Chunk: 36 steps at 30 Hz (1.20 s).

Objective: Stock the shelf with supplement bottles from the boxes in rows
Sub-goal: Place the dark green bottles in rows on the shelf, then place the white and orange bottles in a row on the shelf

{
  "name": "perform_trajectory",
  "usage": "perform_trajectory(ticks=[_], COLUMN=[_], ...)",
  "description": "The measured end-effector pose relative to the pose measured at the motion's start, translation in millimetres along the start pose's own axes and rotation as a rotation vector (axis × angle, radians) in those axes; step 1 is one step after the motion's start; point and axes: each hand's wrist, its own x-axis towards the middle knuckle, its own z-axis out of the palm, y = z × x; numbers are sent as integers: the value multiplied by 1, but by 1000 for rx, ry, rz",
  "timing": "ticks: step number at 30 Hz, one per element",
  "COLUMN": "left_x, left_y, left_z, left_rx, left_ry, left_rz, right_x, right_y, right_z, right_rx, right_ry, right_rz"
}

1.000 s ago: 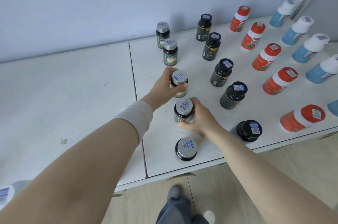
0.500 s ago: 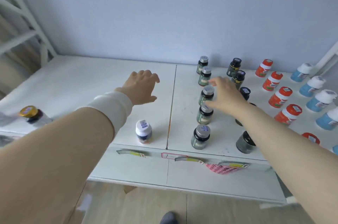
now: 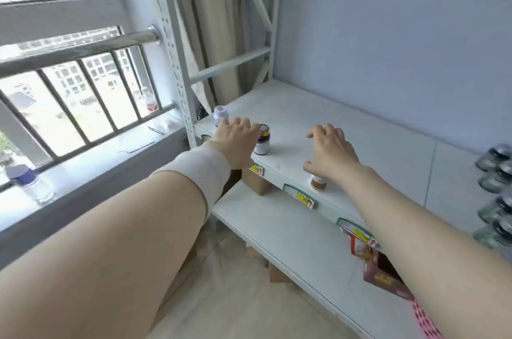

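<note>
My left hand (image 3: pixel 238 139) reaches over the left end of the white upper shelf (image 3: pixel 360 128), fingers straight, their tips beside the gold cap of a dark bottle (image 3: pixel 261 143); I cannot tell if they touch it. A white-capped bottle (image 3: pixel 220 114) stands just behind that hand. My right hand (image 3: pixel 329 153) hovers over the shelf with fingers spread and holds nothing. A small brown bottle (image 3: pixel 318 183) shows at the shelf's front edge, under my right wrist. Several silver-capped bottles (image 3: pixel 496 164) stand in a row at the far right.
A cardboard box (image 3: pixel 256 183) sits at the back of the lower shelf (image 3: pixel 277 230). A red packet (image 3: pixel 385 277) and a pink basket (image 3: pixel 426 322) lie lower right. The shelf's perforated post (image 3: pixel 171 42) and a railed window are at the left, with a blue-capped bottle (image 3: pixel 30 183) on the sill.
My view has swung left to the shelf's end. Both hands let go of the silver-capped bottles and moved left; the left hand now sits by the gold-capped bottle.
</note>
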Motion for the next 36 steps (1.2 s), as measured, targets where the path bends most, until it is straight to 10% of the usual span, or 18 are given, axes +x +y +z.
perform_trajectory(ticks=[12,25,36], left_x=[-132,-173,-152], left_y=[-286,-365,-416], left_z=[161,361,458], left_rx=[-174,-460,-669], left_ry=[-242,-706,-724], left_rz=[-471,-884,-1089], right_x=[92,183,224], right_y=[-336,-441,-520], right_z=[149,343,453], right_rx=[-66,-162,-193], right_ry=[-237,-652,-849], right_rz=[-398,-546,-723])
